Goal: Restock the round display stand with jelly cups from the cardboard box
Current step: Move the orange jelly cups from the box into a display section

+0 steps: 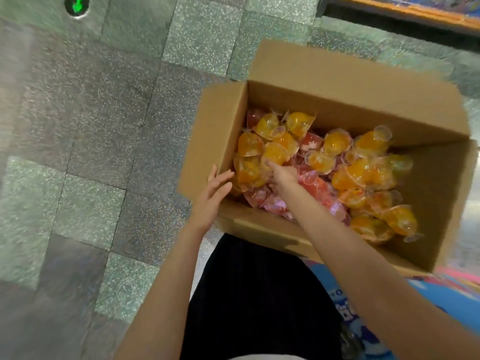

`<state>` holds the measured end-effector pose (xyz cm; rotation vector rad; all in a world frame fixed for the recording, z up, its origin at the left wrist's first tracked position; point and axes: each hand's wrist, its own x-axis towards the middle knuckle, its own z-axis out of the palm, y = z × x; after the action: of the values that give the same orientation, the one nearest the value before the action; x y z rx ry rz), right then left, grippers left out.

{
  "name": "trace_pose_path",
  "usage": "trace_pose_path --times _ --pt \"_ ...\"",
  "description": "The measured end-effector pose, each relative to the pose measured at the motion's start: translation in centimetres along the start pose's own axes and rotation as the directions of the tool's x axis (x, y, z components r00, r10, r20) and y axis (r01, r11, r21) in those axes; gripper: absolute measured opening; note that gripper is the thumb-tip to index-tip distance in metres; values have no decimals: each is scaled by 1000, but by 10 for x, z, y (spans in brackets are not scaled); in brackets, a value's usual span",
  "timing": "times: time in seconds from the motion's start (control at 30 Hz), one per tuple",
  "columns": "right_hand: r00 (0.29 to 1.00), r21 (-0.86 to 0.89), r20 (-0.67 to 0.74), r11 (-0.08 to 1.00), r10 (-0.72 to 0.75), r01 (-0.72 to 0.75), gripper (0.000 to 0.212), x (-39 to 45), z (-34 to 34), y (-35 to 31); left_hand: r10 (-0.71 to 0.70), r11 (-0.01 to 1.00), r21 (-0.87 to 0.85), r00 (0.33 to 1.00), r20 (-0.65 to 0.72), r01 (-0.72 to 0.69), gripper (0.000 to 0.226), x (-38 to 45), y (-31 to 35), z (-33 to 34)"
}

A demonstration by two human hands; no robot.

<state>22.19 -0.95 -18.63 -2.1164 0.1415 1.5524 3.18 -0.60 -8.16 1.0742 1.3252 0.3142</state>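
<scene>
Black clothing (pixel 259 302) fills the near centre, with our two bare forearms reaching out over it. Our left hand (pixel 214 196) has straight, spread fingers resting against the near-left corner of the cardboard box (pixel 363 92), holding nothing. Our right hand (pixel 281 175) is inside the box at its left end, fingers down among the jelly cups (pixel 363 172); they touch an orange cup (pixel 275 154), but we cannot tell whether they are gripping it, since the view is blurred. Orange cups lie heaped over red and pink ones. The box sits open, flaps out, on the speckled tile floor (pixel 91 126). Blue printed packaging (pixel 441 294) lies near right. A green arrow marker (pixel 77 6) is far left.
</scene>
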Motion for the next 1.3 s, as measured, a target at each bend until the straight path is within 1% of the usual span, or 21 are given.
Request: trace_pose_path --times 0.07,0.13,0.2,0.27,0.3,0.33,0.37,0.43,0.5,0.53,0.6,0.7,0.77,0.83,0.93,1.0,1.07,1.13,1.17,1.23,1.3 --pt "999 -112 14 992 -53 54 83 -17 -11 7 -59 998 -13 997 48 59 32 0 5 -5" --pt "980 -180 76 965 -181 192 76 -45 -21 14 -107 993 46 992 59 104 38 -2 10 -9" --pt "921 -234 198 896 -336 377 63 -70 -26 18 -118 990 91 990 77 110 67 -4 18 -7" --pt "836 -247 322 813 -444 527 51 -98 -26 18 -99 995 43 990 101 95 97 -9 23 1" --pt "789 -254 371 764 -490 593 53 -107 -25 18 -81 997 2 992 97 81 107 -13 25 5" --pt "755 -259 399 725 -521 638 55 -113 -23 19 -60 997 -50 996 71 63 112 -16 24 9" --pt "729 -251 430 705 -532 663 53 -115 -22 20 -47 992 -113 999 18 48 112 -20 24 11" --pt "683 -228 521 688 -511 689 45 -115 -24 21 -36 973 -232 992 -123 6 103 -27 22 13" --pt "637 -252 614 649 -466 718 53 -103 -27 20 -21 965 -259 974 -227 -40 101 -34 21 14" --pt "645 -287 632 643 -429 710 60 -93 -28 20 -21 964 -260 965 -261 -49 102 -36 19 15" --pt "715 -355 589 674 -376 648 72 -73 -24 20 -35 964 -260 941 -336 -57 106 -39 15 15" --pt "842 -499 366 679 -397 538 93 -48 -11 24 -53 969 -239 893 -446 -62 108 -36 13 14" --pt "893 -547 271 706 -359 450 92 -39 -1 24 -62 970 -236 875 -480 -60 108 -32 10 14" --pt "922 -571 203 725 -331 386 92 -34 13 21 -69 973 -225 862 -503 -53 109 -29 6 15" --pt "959 -588 83 764 -270 266 108 -22 37 22 -55 982 -183 848 -527 -50 108 -25 -1 17" --pt "976 -624 3 762 -220 173 115 -19 49 20 -50 987 -155 849 -526 -37 105 -23 -4 18" --pt "963 -649 -51 742 -265 170 109 -19 55 15 -34 993 -115 859 -510 -29 102 -22 -6 19" --pt "938 -586 -81 777 -336 228 99 -19 54 14 -20 997 -80 875 -484 -21 104 -23 -8 20" --pt "939 -522 -97 820 -329 234 95 -18 50 16 -16 998 -63 884 -468 -15 105 -24 -8 19" --pt "955 -370 -140 909 -260 194 84 -21 35 21 -3 999 -38 901 -434 -15 105 -26 -5 19" --pt "971 -170 -147 972 -186 161 72 -32 14 28 -4 999 -47 918 -397 -17 103 -28 -1 20"
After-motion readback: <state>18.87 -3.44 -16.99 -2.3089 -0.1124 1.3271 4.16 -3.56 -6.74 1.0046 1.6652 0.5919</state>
